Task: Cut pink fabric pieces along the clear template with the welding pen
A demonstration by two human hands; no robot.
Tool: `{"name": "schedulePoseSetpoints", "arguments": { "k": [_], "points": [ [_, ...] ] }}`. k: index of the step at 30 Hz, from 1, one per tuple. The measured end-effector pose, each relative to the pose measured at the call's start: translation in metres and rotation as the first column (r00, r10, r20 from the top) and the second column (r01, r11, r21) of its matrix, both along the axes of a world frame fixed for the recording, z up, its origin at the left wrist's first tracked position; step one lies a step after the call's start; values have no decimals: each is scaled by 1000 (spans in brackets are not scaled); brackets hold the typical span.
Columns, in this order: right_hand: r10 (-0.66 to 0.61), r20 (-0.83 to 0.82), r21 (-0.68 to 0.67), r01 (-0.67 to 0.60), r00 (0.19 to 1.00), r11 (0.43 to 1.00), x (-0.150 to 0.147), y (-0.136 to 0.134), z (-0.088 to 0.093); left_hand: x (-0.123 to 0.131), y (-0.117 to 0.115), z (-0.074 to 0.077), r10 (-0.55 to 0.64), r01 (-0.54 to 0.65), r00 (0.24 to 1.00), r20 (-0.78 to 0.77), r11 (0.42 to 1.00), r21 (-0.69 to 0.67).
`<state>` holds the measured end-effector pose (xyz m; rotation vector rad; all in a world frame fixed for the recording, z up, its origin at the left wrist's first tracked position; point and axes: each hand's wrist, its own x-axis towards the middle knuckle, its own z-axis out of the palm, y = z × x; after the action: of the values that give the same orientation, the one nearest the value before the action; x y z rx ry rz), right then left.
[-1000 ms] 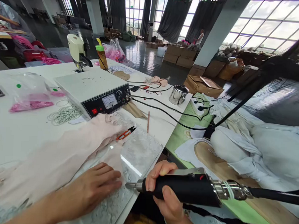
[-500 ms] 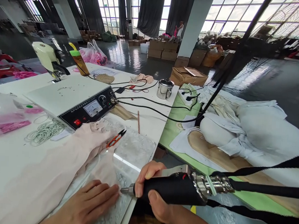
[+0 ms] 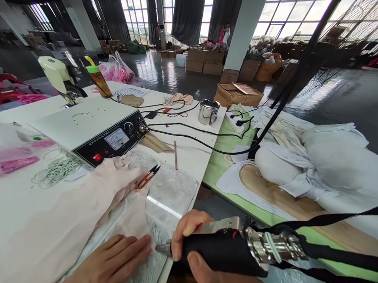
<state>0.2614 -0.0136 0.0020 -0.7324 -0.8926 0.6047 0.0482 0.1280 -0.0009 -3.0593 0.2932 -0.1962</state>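
Note:
My right hand (image 3: 200, 246) is wrapped around a black handheld ultrasonic gun (image 3: 218, 253), whose metal tip points left. That tip is just beside the fingertips of my left hand (image 3: 118, 255), close over the clear sheet. My left hand lies flat with fingers stretched out, pressing the narrow end of pale pink fabric (image 3: 131, 216) onto the clear sheet (image 3: 174, 186). More of the fabric spreads to the left across the table. Red-handled thread snips (image 3: 146, 178) rest open at the fabric's edge, above my left hand.
A control box (image 3: 112, 138) with a dial stands behind the fabric. Near it are pale elastic loops (image 3: 56, 169), a brown stick (image 3: 175, 155) and a lidded steel mug (image 3: 208, 112). Black cables (image 3: 189, 133) cross the table. White padded pieces (image 3: 301, 150) heap on the green table at right.
The gun in my right hand has shifted slightly down and right, its tip a little farther from my left fingertips. My left hand stays on the fabric.

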Motion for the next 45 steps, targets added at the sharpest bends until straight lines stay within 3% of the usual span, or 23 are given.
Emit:
{"name": "schedulePoseSetpoints", "arguments": {
  "k": [5, 12, 15, 19, 24, 31, 33, 37, 41, 45],
  "points": [
    [29, -5, -48, -29, 1000, 998, -1, -7, -6, 4, -2, 4, 74, -73, 997, 31, 997, -35],
    [72, -71, -131, -81, 995, 988, 4, -19, -7, 3, -1, -10, 58, -56, 998, 7, 979, -198],
    [125, -104, -163, -141, 987, 976, 6, -20, -11, 2, 0, -11, 36, -32, 999, 21, 985, -168],
    [82, -110, -138, -97, 991, 986, 4, -21, -19, 6, 0, -4, 18, -18, 1000, 0, 990, -139],
    [102, -132, -113, -117, 986, 987, -2, -25, -16, 12, -2, 5, 5, -6, 1000, -15, 996, -83],
    [-18, -48, 9, 19, 999, 1000, -12, -15, -21, 14, -6, 12, 5, -7, 1000, -23, 997, -75],
    [-28, -57, -16, 28, 998, 999, -13, -15, -23, 15, -7, 14, 2, -5, 999, -34, 998, -70],
    [4, -96, -101, -14, 995, 995, -6, -22, -27, 16, -7, 16, 9, -11, 999, -52, 999, -51],
    [190, 69, -21, -189, 979, 982, 6, -25, -30, 15, -9, 13, 10, -12, 1000, -28, 998, -62],
    [112, 13, -74, -110, 994, 991, 3, -25, -26, 14, -11, 10, 30, -30, 999, -12, 999, -44]
  ]
}}
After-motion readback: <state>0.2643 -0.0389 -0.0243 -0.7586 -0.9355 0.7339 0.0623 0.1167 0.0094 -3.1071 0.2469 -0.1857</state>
